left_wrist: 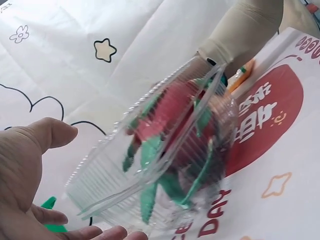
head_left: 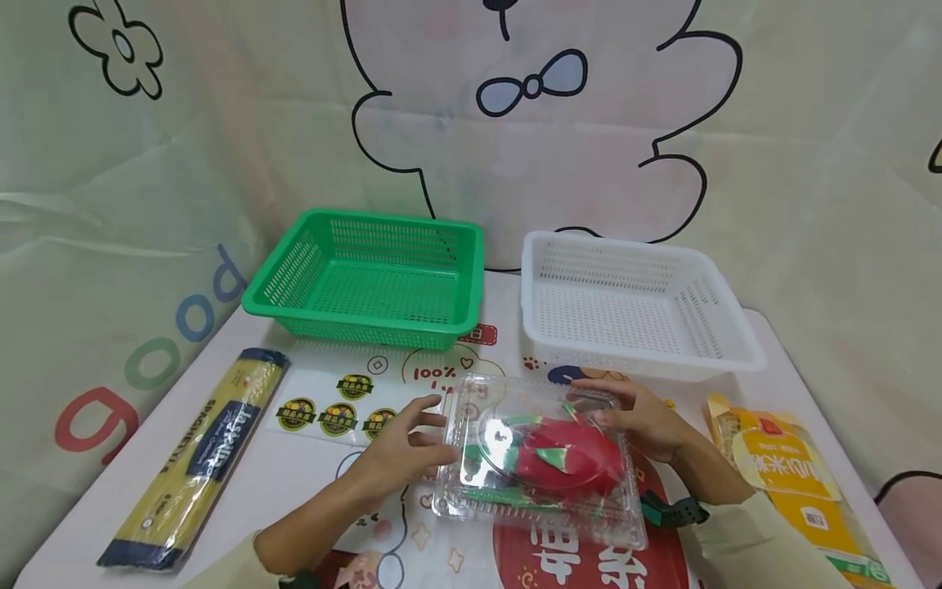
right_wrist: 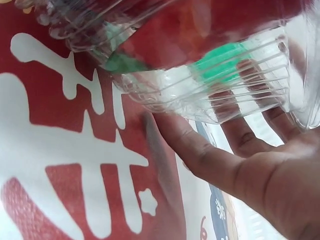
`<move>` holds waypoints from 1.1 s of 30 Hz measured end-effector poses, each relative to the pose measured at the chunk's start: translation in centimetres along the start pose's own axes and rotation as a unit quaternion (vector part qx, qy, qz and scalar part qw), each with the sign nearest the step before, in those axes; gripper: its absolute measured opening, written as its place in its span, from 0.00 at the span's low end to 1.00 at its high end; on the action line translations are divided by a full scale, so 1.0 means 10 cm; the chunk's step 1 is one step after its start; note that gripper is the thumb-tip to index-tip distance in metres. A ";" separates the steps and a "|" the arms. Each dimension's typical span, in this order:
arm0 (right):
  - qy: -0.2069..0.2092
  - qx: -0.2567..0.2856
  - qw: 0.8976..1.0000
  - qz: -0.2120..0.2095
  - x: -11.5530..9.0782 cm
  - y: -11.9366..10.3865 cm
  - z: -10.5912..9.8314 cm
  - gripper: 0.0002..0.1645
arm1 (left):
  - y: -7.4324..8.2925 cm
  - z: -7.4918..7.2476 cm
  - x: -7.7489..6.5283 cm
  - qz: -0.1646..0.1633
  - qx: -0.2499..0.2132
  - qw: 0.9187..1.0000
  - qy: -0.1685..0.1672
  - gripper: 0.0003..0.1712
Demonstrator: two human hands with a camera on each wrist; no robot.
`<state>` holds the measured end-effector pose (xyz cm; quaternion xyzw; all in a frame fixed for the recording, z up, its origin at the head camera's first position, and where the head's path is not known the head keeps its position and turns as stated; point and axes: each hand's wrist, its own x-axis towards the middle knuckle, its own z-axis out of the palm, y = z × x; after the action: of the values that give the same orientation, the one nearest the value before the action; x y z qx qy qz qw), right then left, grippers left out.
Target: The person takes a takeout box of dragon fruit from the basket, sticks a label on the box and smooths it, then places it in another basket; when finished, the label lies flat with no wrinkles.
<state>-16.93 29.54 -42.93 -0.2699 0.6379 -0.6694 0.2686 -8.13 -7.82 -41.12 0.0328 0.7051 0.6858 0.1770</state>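
Observation:
A clear plastic clamshell box (head_left: 478, 409) is tilted above the table in the head view. Inside it lies a red dragon fruit (head_left: 574, 458) with green tips. My right hand (head_left: 651, 421) grips the box at its right side; in the right wrist view the fingers (right_wrist: 205, 155) reach along and behind the clear wall. Beside the box's left side is my left hand (head_left: 401, 450), its fingers spread and holding nothing. The left wrist view shows a gap between that thumb (left_wrist: 52, 134) and the box.
At the back left stands a green basket (head_left: 471, 311), with a white basket (head_left: 533, 327) at the back right. A spaghetti pack (head_left: 199, 458) lies at the left, and a yellow-labelled grain bag (head_left: 798, 483) at the right. Round stickers (head_left: 337, 419) lie left of the box.

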 end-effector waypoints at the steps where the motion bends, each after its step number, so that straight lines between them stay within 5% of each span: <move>1: -0.001 0.001 1.000 -0.001 0.00 0.00 0.00 0.29 | 0.02 -0.01 0.00 0.006 -0.004 1.000 0.001 0.47; 6: -0.003 0.015 1.000 0.001 -0.01 0.00 0.01 0.29 | 0.11 -0.10 -0.02 0.039 0.010 0.999 0.025 0.42; 11: -0.003 0.020 1.000 0.005 -0.01 -0.01 0.02 0.29 | 0.16 -0.22 -0.01 0.073 0.048 0.993 0.085 0.37; 20: -0.008 0.015 1.000 0.005 -0.01 0.02 0.00 0.31 | 0.15 -0.52 0.05 0.150 0.109 0.966 0.179 0.37; 33: -0.004 0.002 1.000 -0.005 -0.01 0.01 0.00 0.32 | -0.06 -0.80 0.20 0.164 0.167 0.928 0.288 0.35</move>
<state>-16.86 29.62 -43.04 -0.2754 0.6344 -0.6704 0.2688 -12.21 -14.92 -42.13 -0.0219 0.8151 0.5572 -0.1570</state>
